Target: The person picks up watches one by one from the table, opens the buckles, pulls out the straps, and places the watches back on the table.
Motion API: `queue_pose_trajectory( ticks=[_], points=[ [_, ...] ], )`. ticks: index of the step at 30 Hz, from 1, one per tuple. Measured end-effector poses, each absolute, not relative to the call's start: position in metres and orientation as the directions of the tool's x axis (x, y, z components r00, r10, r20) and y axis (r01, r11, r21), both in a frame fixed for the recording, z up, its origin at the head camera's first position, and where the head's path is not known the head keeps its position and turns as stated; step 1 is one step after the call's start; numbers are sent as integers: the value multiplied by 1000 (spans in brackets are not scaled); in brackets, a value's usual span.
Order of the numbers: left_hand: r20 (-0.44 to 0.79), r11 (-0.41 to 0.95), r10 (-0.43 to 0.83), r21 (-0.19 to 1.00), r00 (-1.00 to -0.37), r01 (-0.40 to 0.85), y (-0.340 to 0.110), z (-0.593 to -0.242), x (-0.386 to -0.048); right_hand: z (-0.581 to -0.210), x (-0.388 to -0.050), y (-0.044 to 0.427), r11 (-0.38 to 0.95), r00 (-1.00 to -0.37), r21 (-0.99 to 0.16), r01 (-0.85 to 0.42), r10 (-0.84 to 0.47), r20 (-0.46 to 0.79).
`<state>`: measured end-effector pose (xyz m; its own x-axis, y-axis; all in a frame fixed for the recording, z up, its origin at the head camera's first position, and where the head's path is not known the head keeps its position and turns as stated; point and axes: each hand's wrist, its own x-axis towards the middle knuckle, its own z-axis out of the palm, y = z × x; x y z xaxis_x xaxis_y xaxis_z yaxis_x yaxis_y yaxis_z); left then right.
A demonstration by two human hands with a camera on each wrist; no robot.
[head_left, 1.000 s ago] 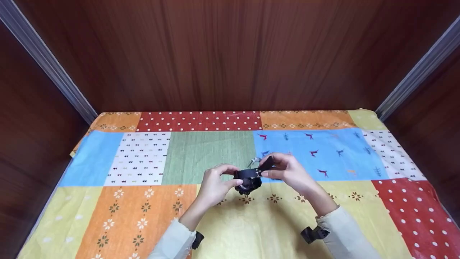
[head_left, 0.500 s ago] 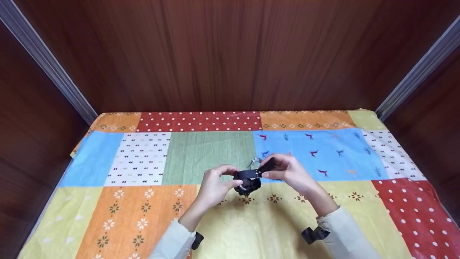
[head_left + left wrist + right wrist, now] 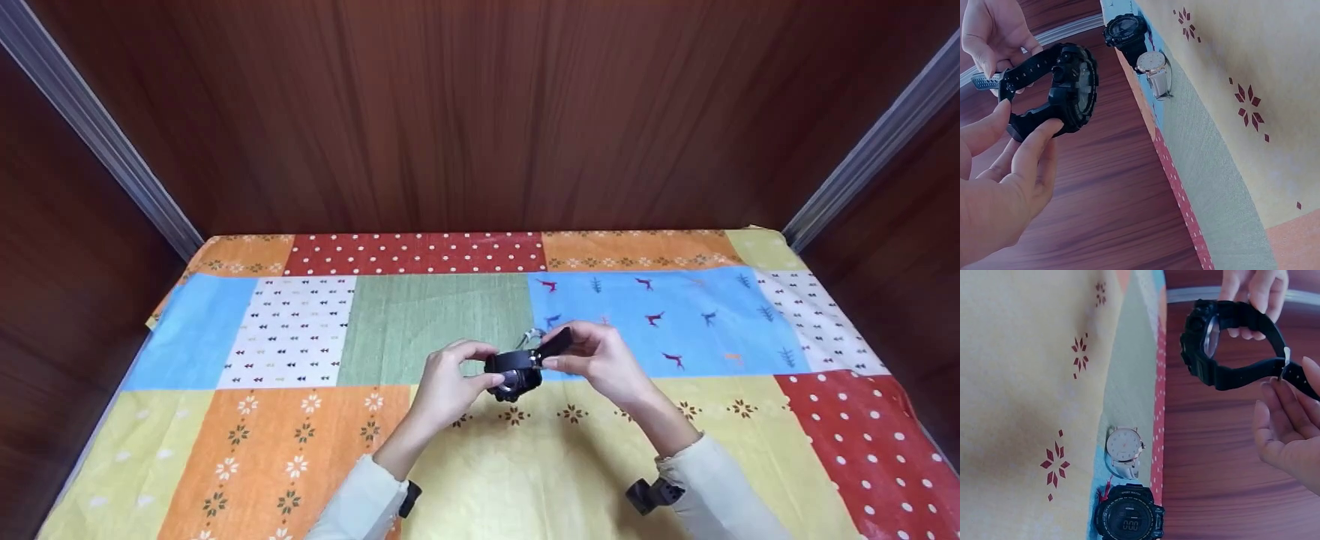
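Observation:
A black wristwatch [image 3: 514, 361] is held above the table between both hands, its strap looped and the dial facing down. My left hand [image 3: 450, 382] grips the strap near the case, thumb on the near side. In the left wrist view, the watch case [image 3: 1075, 87] and the left fingers [image 3: 1036, 146] show side by side. My right hand [image 3: 600, 360] pinches the strap at the metal buckle [image 3: 1287, 357], where the strap's free end sticks out. Beyond the hands lies a white-dial watch [image 3: 1124, 445] with a pale strap, beside a black digital watch [image 3: 1130, 517].
A patchwork-patterned cloth [image 3: 442, 315] covers the table. Brown wood-grain panels [image 3: 480, 112] stand at the back and sides, with grey metal strips [image 3: 120, 135] in the corners. Each forearm wears a small black camera [image 3: 652, 493].
The strap's free end leaned lower half a second ago and is raised again now. The watch and right hand have shifted very slightly left. Both hands keep their hold.

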<state>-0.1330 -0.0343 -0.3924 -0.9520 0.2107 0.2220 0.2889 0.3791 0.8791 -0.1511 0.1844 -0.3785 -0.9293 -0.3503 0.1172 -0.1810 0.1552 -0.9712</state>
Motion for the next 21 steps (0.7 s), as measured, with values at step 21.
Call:
queue_pose_trajectory(
  ticks=[21],
  points=[
    [303,473,271,785,-914,400,-17,-380,-135,-384,-153,170,86,-922,-974,-208,-349,166]
  ],
)
